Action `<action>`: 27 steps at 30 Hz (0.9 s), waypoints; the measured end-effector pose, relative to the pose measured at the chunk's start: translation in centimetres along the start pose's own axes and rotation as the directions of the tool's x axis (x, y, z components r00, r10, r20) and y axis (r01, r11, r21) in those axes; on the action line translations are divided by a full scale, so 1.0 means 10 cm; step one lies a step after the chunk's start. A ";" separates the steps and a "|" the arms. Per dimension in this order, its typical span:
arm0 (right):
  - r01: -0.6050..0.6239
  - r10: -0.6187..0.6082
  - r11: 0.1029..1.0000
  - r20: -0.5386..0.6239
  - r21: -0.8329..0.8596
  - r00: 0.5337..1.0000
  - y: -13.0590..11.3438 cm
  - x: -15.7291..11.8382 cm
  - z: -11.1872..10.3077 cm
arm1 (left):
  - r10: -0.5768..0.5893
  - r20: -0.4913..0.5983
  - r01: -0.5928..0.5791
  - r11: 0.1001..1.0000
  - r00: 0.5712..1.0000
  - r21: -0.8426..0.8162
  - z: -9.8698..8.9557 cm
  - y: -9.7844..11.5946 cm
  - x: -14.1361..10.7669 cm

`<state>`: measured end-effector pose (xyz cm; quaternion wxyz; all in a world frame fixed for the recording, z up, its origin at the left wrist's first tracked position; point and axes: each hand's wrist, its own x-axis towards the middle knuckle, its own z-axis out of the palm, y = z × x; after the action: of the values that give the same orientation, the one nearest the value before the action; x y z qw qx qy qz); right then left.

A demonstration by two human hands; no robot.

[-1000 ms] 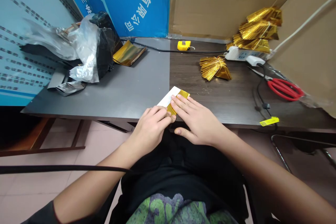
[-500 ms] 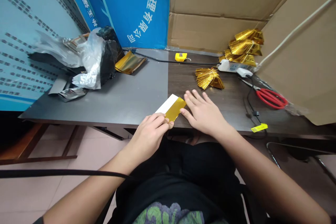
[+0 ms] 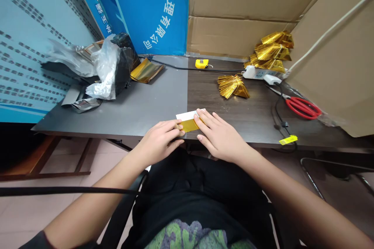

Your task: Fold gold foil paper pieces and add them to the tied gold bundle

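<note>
A small gold-and-white folded paper (image 3: 189, 125) lies at the table's front edge, its white strip along the far side. My left hand (image 3: 162, 140) presses on the paper's left end with fingertips, the thumb apart below. Flat and with fingers stretched, my right hand (image 3: 220, 136) rests over the right end of the paper. Behind it on the table sits a fan-shaped bundle of gold paper (image 3: 233, 86). More gold bundles (image 3: 271, 52) are stacked at the back right on a white power strip (image 3: 260, 73).
Gold sheets (image 3: 147, 71) lie beside crumpled plastic bags (image 3: 105, 68) at the left. A yellow tape measure (image 3: 201, 64) sits at the back. Red-handled scissors (image 3: 303, 107) and a cable with a yellow tag (image 3: 288, 140) are on the right. Cardboard (image 3: 224, 11) stands behind.
The paper has turned so that it lies nearly parallel to the table edge. My right hand has moved left onto it, and my left hand has shifted slightly left.
</note>
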<state>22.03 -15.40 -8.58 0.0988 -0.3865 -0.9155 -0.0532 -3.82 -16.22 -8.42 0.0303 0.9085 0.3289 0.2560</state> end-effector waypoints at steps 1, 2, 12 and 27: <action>-0.002 0.002 1.000 -0.019 -0.007 1.000 -0.01 -0.01 0.01 | -0.002 0.002 0.002 1.000 1.000 0.007 0.00 0.00 0.00; 0.001 -0.001 1.000 -0.042 -0.015 0.999 -0.02 -0.03 0.02 | -0.008 0.009 0.007 1.000 1.000 0.018 0.00 -0.01 -0.01; 0.083 -0.085 0.996 -0.294 -0.017 0.952 -0.06 -0.19 0.10 | 0.003 -0.011 -0.002 0.998 1.000 0.062 0.02 0.01 -0.04; 0.081 -0.055 0.995 -0.370 0.057 0.928 -0.12 -0.15 0.06 | 0.040 -0.068 -0.034 0.995 0.997 0.095 0.06 0.08 0.00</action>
<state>22.11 -17.15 -9.49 0.2801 -0.3339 -0.8949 -0.0954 -3.11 -16.83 -8.74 -0.0287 0.9053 0.3246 0.2724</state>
